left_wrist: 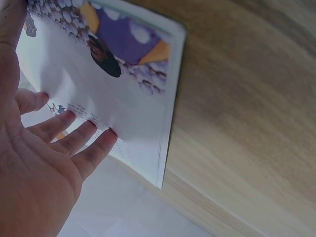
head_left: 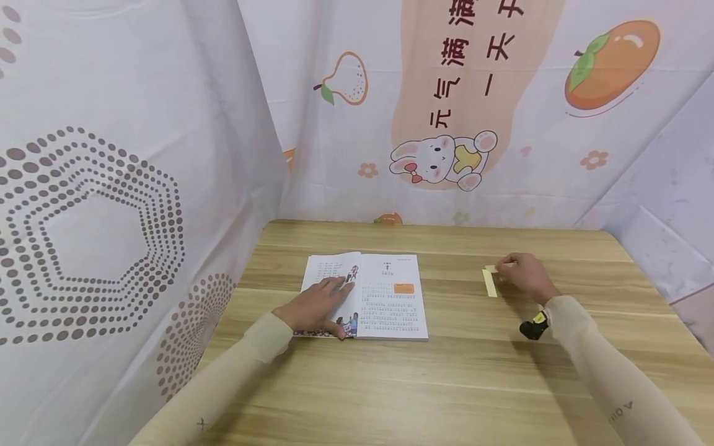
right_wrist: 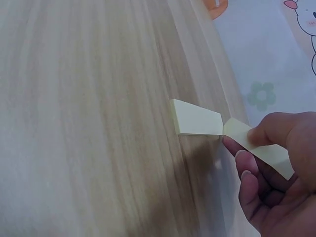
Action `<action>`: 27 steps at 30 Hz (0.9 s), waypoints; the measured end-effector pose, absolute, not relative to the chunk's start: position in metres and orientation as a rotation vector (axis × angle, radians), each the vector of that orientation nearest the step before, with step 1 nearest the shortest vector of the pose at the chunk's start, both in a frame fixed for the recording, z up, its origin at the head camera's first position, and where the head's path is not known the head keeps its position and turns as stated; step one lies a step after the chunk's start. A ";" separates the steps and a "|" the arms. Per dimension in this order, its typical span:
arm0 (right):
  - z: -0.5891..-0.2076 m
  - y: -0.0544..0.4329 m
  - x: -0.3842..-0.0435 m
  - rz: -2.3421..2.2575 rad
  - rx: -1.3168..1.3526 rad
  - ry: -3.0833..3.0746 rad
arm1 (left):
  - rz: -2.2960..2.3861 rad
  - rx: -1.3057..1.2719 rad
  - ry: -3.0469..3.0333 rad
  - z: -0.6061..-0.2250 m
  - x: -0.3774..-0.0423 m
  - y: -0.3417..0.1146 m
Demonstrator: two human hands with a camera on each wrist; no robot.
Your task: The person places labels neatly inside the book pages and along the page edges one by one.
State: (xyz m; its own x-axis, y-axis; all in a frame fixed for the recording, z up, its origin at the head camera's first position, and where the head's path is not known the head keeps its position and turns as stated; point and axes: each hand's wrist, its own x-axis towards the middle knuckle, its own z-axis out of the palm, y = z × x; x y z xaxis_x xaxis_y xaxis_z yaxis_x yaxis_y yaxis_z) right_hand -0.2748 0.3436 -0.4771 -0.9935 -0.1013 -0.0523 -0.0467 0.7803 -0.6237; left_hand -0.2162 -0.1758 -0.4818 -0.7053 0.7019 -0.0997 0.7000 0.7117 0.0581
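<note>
An open book [head_left: 390,303] lies on the table, text on its right page and coloured pictures on the left one. My left hand [head_left: 315,305] rests on the left page with its fingers spread; in the left wrist view the fingertips [left_wrist: 111,134] touch the paper. Right of the book sits a narrow pad of pale yellow sticky notes [head_left: 489,283]. Just beyond it, my right hand [head_left: 524,274] pinches a single yellow sticky note [right_wrist: 273,157] between thumb and fingers. One end of this note meets the far end of the pad [right_wrist: 197,120] in the right wrist view.
The wood-grain table [head_left: 390,390] runs back to a printed curtain [head_left: 334,155], and another white curtain [head_left: 212,155] hangs along the left side. A black object with a yellow label [head_left: 534,326] is at my right wrist.
</note>
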 end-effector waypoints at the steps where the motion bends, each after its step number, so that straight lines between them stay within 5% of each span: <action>1: -0.477 0.344 -0.275 -1.012 -0.117 2.884 | 0.028 1.151 2.799 -0.482 -0.216 -0.176; 13: -0.473 0.341 -0.273 -1.147 -0.071 2.900 | 0.035 1.141 2.798 -0.482 -0.216 -0.175; 27: -0.472 0.297 -0.285 -1.097 -0.384 2.980 | 0.030 1.119 2.792 -0.481 -0.215 -0.175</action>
State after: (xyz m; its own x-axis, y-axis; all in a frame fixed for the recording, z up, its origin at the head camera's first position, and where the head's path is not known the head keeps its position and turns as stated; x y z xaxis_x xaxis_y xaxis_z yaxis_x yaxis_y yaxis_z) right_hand -0.2854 0.2974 -0.4722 -0.9695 -0.2041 0.1356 -0.2433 0.7360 -0.6317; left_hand -0.2152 -0.1747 -0.4805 -0.7157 0.6887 -0.1161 0.6861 0.7244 0.0677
